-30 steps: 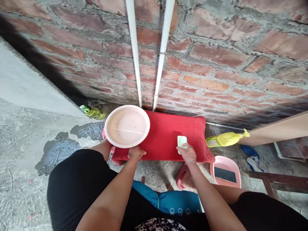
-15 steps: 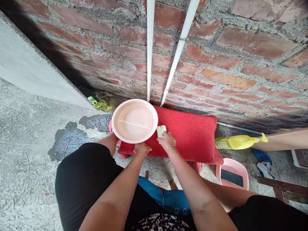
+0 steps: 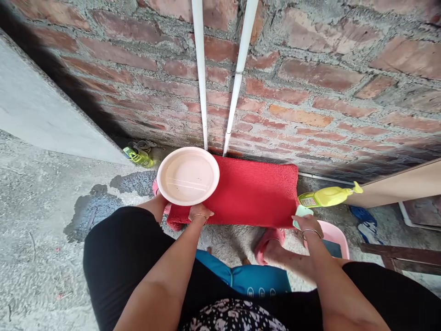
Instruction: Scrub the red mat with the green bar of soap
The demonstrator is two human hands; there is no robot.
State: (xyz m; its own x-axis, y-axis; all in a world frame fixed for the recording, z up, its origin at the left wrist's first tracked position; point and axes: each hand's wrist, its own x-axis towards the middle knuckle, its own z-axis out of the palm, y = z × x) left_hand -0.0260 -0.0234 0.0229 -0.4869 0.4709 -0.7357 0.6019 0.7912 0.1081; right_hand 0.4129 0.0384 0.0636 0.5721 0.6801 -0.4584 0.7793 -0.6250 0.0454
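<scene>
A wet-looking red cloth (image 3: 253,193) lies spread over a long, low support in front of me. My right hand (image 3: 308,224) grips a pale green rectangular block (image 3: 302,212) at the cloth's near right corner; I cannot make out whether it is a brush or a soap bar. At the cloth's left part, my left hand (image 3: 200,212) rests just below the near rim of a pale pink basin (image 3: 165,195). Its thumb points right, while its other fingers are hidden, so their grip does not show. The basin holds clear water and sits over the cloth's left end.
A yellow spray bottle (image 3: 327,196) stands right of the cloth. Below it, a pink tub (image 3: 337,230) holds a dark flat piece. Another yellow-green bottle (image 3: 139,157) is at back left. Two white pipes (image 3: 201,73) run up the brick wall (image 3: 299,78). Wet patches (image 3: 93,209) mark the concrete.
My right hand has moved with the pale green block from beside the basin to the cloth's right end. My left hand keeps its place by the basin. The view has shifted slightly.
</scene>
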